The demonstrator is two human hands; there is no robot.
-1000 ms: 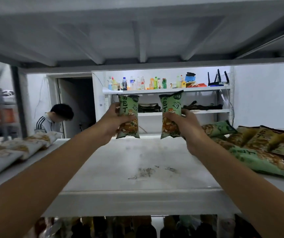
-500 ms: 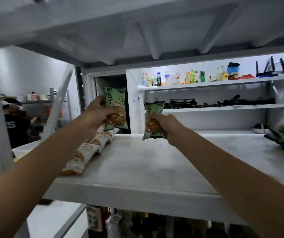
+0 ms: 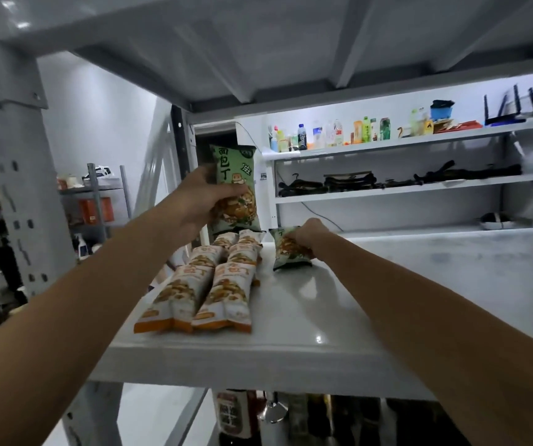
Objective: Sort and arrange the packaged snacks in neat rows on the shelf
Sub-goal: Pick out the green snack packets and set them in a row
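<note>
Head view: white shelf (image 3: pixel 286 321) holds two rows of orange-white snack packets (image 3: pixel 215 281).

The upright green pack (image 3: pixel 236 188) has big dark characters up top and a picture of browned cubes lower down. It's held off the shelf (image 3: pixel 323 333) in the left hand (image 3: pixel 191 204), right above the far end of the white-and-orange packs (image 3: pixel 213 284). Those lie flat in two side-by-side columns running front to back, overlapping a bit, orange edges toward the front. The second green pack (image 3: pixel 289 252) sits down on the white shelf just right of them, tilted, with the right hand (image 3: pixel 311 235) gripping its top.
</note>
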